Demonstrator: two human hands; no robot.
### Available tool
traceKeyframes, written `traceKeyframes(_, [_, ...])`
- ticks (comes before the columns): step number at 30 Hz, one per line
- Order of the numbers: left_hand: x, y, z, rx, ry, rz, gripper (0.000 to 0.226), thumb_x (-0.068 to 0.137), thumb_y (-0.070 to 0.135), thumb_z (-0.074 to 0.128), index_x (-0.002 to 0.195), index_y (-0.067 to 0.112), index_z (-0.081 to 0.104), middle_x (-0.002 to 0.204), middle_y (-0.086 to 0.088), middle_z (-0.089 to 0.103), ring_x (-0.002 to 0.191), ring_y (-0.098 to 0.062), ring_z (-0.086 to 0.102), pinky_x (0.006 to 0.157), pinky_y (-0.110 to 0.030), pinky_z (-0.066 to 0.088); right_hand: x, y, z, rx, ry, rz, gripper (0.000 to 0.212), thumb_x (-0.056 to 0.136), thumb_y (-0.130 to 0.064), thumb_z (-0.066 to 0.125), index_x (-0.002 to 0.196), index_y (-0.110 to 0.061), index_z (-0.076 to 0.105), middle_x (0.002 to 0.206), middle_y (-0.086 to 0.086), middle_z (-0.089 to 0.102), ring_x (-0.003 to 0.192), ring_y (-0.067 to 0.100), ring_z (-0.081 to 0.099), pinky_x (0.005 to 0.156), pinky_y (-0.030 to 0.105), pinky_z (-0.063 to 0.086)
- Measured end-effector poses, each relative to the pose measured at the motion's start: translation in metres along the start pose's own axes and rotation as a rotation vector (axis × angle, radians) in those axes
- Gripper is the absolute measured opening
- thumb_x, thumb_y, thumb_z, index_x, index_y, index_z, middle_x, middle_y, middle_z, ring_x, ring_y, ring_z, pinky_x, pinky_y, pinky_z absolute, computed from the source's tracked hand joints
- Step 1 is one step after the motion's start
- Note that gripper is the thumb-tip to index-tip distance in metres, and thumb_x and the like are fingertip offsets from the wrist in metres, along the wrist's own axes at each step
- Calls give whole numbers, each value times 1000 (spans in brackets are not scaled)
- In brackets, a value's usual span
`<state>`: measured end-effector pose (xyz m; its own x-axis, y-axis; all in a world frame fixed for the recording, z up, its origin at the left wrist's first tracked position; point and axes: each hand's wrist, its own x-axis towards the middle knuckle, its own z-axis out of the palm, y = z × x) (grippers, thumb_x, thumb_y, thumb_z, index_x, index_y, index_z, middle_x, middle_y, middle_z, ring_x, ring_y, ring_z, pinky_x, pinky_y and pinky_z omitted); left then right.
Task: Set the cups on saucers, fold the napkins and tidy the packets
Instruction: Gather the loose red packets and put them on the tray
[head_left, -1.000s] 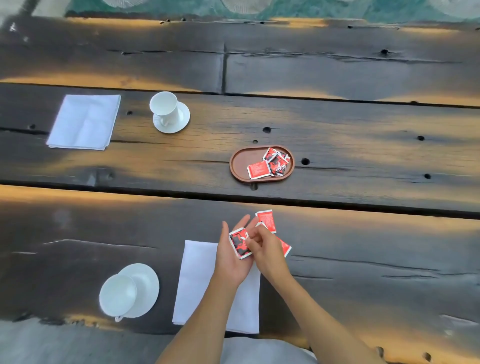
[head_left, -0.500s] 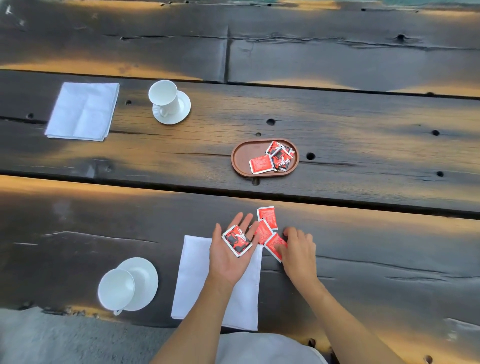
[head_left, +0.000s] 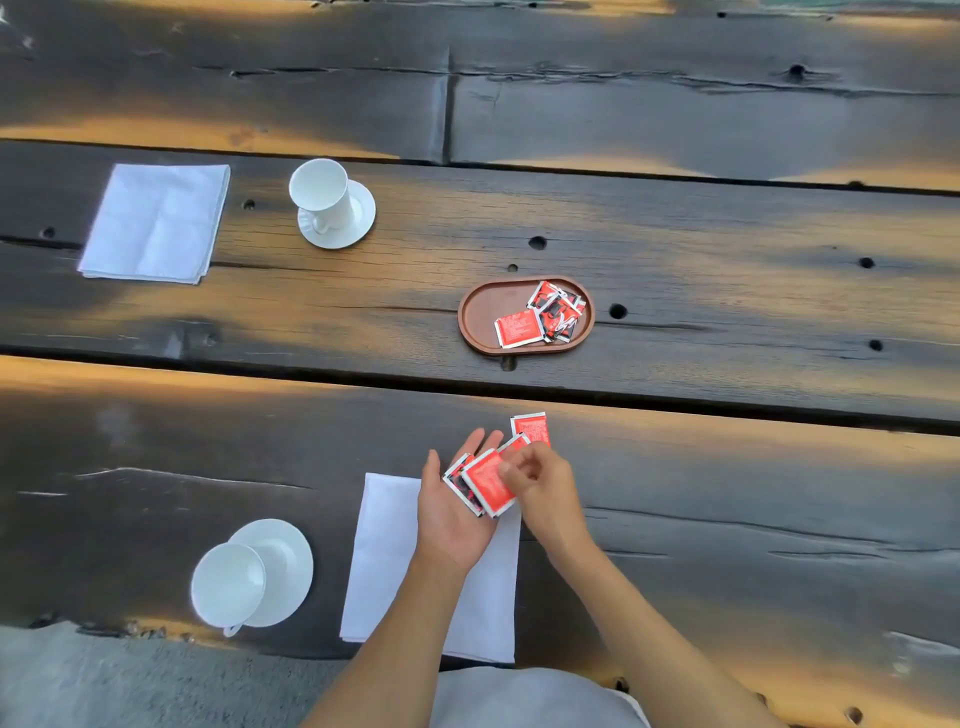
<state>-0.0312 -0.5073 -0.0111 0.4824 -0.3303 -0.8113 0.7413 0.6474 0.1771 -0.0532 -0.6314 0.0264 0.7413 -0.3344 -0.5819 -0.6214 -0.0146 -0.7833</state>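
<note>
Right hand (head_left: 540, 480): lower centre of the frame, fingers curled, fingertips pinching the edge of a red packet (head_left: 488, 486) and laying it onto the left palm.

Left hand (head_left: 457, 512): palm up, fingers straight and relaxed, serving as a shelf. It carries that red packet on top of at least one darker packet (head_left: 460, 483); the exact count in the stack cannot be told.

Loose packets (head_left: 531, 428): two more, red, just beyond the fingertips; the far one lies on the table (head_left: 727, 493), the near one is partly hidden by the hands, and whether it rests on the fingers or the wood cannot be told.

Near napkin (head_left: 384, 561): white, folded to a long rectangle, under the left wrist and forearm.

Near cup (head_left: 228, 584): lower left, sitting on the front edge of its saucer (head_left: 285, 561), off centre.

Tray (head_left: 480, 312): brown oval, centre of the frame, well apart from the hands, holding a loose heap of packets at its right end.

Far cup (head_left: 319, 192): upper left, upright on its saucer (head_left: 358, 218).

Far napkin (head_left: 156, 223): upper left, folded square.

Risks, judged:
- The stack lies unclamped on an open palm; a tilt of the hand on the way to the tray would let the slick packets slide off.
- Reaching for the loose packets while the palm is loaded could spill the stack.
- The forearm could drag the near napkin and undo its fold.
- The near cup sits close to the table edge; an elbow could knock it.
</note>
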Motion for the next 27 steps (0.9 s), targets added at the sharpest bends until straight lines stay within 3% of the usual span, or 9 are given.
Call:
traceKeyframes(5, [-3,-2,-5,-33,-42,-27,65,101,63,36,138,20,66,146,-10,63,131,-36,62,100,-54,55,-9,13,24,-353,9,-129,15,97,-26,66,91,-14,60,91,-14,55,80,4,61,70,19,50])
traceKeyframes(7, [-4,2,-9,-54,-42,-16,65,102,62,35,142,19,61,146,-11,63,131,-37,62,98,-54,56,-4,18,20,-411,-11,-184,17,99,-30,62,97,-14,65,100,-10,52,83,2,57,73,17,47])
traceKeyframes(10, [-5,7,-10,-90,-33,0,65,102,61,36,143,17,58,144,-14,64,129,-39,63,97,-57,56,11,22,10,-459,103,-206,13,102,-25,57,103,-14,65,104,0,57,90,10,58,73,28,50])
traceKeyframes(12, [-6,11,-10,-101,-32,14,64,102,61,36,140,16,61,142,-15,65,128,-39,63,98,-59,55,20,22,5,-621,178,-142,24,99,-30,63,115,-14,59,112,6,57,100,20,57,73,30,47])
traceKeyframes(16, [-6,17,-14,-72,-19,29,61,102,61,35,139,19,61,139,-13,68,125,-36,67,98,-57,56,31,26,6,-869,153,-123,45,92,-38,71,126,-15,54,124,8,59,109,22,55,86,31,49])
traceKeyframes(18, [-6,18,-14,-76,-14,32,61,102,61,36,138,19,62,139,-13,68,124,-36,67,98,-56,56,34,25,6,-794,137,-89,40,92,-32,72,123,-12,56,122,8,60,112,24,56,86,30,48])
traceKeyframes(21, [-5,19,-15,-79,-4,39,60,102,61,36,137,19,63,138,-13,69,124,-36,67,99,-57,55,36,21,0,-542,162,-81,8,100,-17,62,100,-12,55,105,9,57,103,26,60,65,18,39])
traceKeyframes(23, [-4,19,-16,-78,-2,45,60,102,61,36,137,20,63,138,-13,69,124,-36,67,98,-56,56,33,16,-2,-409,201,-71,10,102,-13,56,93,-14,52,103,8,60,94,22,59,60,18,35])
traceKeyframes(27, [-3,20,-16,-66,11,40,61,102,60,36,138,19,63,138,-16,68,121,-36,69,93,-55,58,17,-3,5,-118,230,-112,13,102,-14,57,89,-13,60,88,4,67,80,11,63,61,21,47])
